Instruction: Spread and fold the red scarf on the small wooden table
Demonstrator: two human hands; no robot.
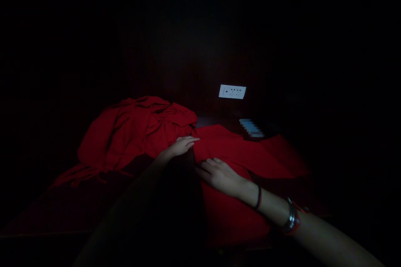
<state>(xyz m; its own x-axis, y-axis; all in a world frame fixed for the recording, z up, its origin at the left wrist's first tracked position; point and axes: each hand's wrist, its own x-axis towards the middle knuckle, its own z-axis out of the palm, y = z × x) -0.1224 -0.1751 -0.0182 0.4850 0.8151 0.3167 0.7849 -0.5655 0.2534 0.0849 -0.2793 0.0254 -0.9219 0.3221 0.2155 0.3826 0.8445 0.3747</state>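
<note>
1. The flat red cloth (228, 144) lay spread on the counter (62, 217), in front of the person. The left hand (185, 145) was at its left edge, fingers reaching onto it; the right hand (221, 175) rested on its nearer left part, fingers bent. The hands were apart but near each other; whether either pinched the fabric, I could not tell.
2. The likeliest fault was a crooked or creased lay of the flat red cloth, since dim light hid its edges and dark red merged into shadow.
3. A tug on it risked shifting the phone-like device (251, 128), which sat at its far edge; whether the two overlapped was unclear.
4. The bracelets (293, 219) on the right forearm, over the near right side of the flat red cloth, could have snagged the weave.
5. The crumpled red heap (138, 127), just left of the flat red cloth, might have been caught by the left arm; its loose fringe (84, 173) looked prone to tangling.
6. The counter was dark, its front edge faintly visible on the near side of the flat red cloth.
7. Beyond that cloth, a white socket plate (232, 91) stood out on a dark upright surface; the rest of the room was too black to read.
</note>
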